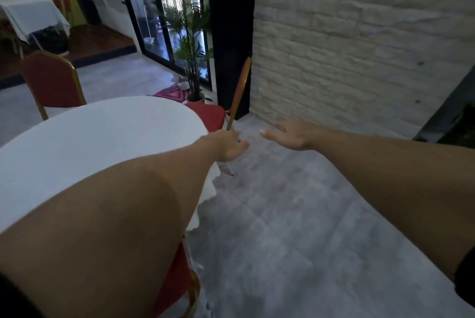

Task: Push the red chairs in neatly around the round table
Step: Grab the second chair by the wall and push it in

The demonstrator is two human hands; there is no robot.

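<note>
Reaching forward with both bare arms, the person stands at the edge of the round table draped in a white cloth.

Item in hand: red upholstered chair with a gold metal frame, seen side-on at the table's far right edge. Its seat sits partly under the cloth; its back stands clear of the table, close to the black pillar and the pale stone-brick wall.

Left hand: low, at the foot of that chair's back rail. The fingers look loosely curled and appear to touch the gold frame; whether they grip it cannot be told.

Right hand: flat, fingers extended and together, holding nothing, hovering over the grey floor just beside the chair back and apart from it.

Step judged: squaring up this chair. Next move would call for both hands on the back and an even push toward the table centre, keeping the legs off the cloth's hem.

Count, red chairs at this table: three in view. One at right as above; one at far left, back upright, close to the rim; one at the near edge, mostly hidden under the left forearm, seat tucked under the cloth.

Count, other: second table under a white cloth, far left, one; red chair backs beside it, two; potted palm, one; patterned pink mat, one.
</note>
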